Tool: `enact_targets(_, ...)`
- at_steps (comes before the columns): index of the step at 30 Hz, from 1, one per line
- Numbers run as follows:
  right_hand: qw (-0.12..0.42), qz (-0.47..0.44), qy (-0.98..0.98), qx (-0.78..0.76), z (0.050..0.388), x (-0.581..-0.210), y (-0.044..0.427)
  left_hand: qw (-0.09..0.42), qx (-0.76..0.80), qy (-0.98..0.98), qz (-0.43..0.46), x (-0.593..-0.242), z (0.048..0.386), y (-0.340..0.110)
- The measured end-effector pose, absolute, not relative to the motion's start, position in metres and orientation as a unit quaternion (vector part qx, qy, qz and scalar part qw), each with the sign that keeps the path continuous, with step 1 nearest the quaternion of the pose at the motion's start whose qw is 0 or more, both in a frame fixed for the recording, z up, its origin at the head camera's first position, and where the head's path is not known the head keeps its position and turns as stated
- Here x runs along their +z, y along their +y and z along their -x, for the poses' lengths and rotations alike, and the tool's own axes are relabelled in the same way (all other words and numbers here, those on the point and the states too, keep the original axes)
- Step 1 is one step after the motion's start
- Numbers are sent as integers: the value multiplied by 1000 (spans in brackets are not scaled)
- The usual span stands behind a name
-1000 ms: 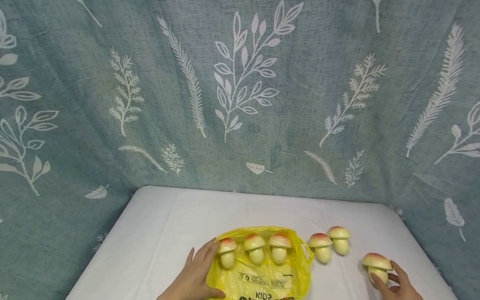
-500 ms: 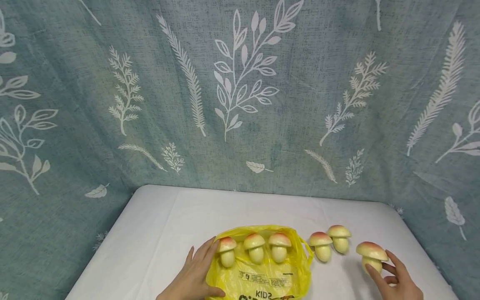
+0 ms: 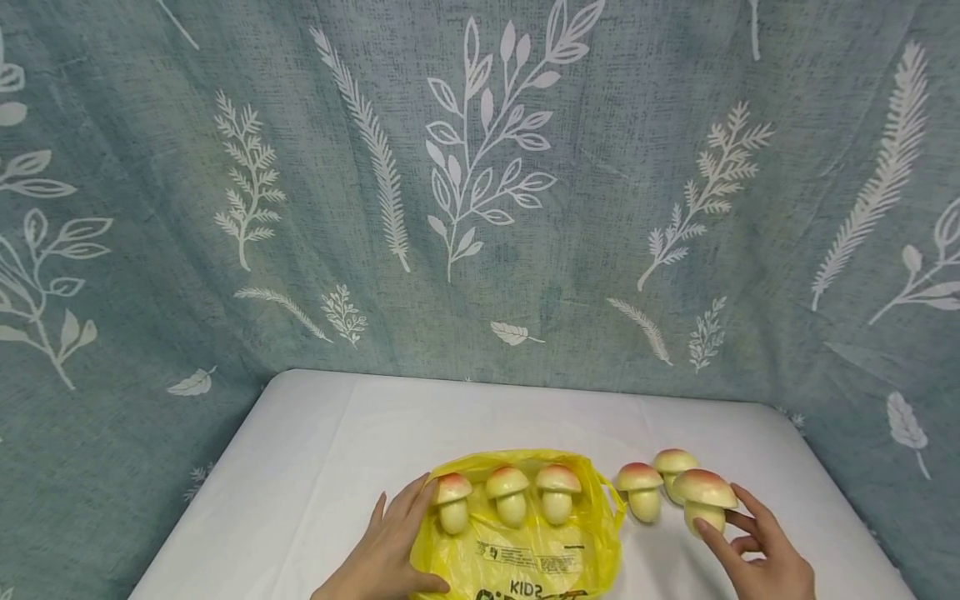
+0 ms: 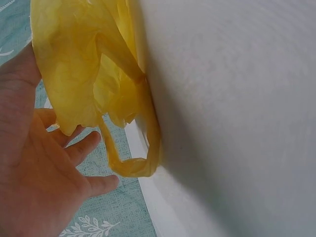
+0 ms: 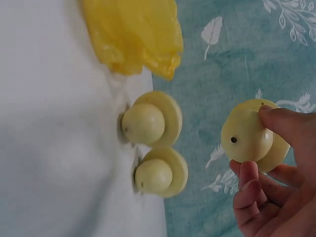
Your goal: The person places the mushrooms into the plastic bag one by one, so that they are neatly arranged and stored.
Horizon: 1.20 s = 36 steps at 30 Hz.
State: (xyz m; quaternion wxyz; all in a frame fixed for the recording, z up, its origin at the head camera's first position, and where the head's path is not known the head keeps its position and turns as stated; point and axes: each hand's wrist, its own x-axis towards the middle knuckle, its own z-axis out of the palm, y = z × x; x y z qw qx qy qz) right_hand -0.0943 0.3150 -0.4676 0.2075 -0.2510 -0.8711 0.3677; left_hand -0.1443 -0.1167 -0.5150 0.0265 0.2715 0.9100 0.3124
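My right hand (image 3: 761, 546) pinches a toy mushroom (image 3: 703, 500) with a red-tinted cap, holding it above the table; its pale underside faces the right wrist view. Two more mushrooms stand just beyond: one upright mushroom (image 3: 640, 492), the other mushroom (image 3: 673, 465) partly hidden behind the held one. My left hand (image 3: 390, 537) touches the left side of a yellow plastic bag (image 3: 517, 550), fingers spread and nearly straight. Three mushrooms, the left one (image 3: 453, 504), the middle one (image 3: 508, 496) and the right one (image 3: 558, 494), lie in a row at the bag's far side.
A white-covered table (image 3: 360, 450) bears everything. Behind it hangs a teal curtain (image 3: 585, 333) with white leaf prints. One bag handle (image 4: 129, 168) loops down in the left wrist view; another handle (image 3: 617, 504) lies beside the nearer standing mushroom.
My right hand has lifted its mushroom off the table and carried it left, close to the two standing ones. The left hand and the bag have stayed put.
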Motion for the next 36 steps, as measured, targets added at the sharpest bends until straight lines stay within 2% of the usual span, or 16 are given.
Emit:
enact_targets(9,200,195,-880,384,93,-455,273,41,313,913,-259,-514,146,-115)
enact_targets(17,146,137,-884,423,93,-452,236,40,310,914,-258,-513,146,-114)
enact_targets(25,78,99,-896,425,96,-466,206,33,306,915,-259,-513,144,-114)
enact_targets(36,46,33,-932,357,104,-486,185,36,310,913,-261,-513,144,-114)
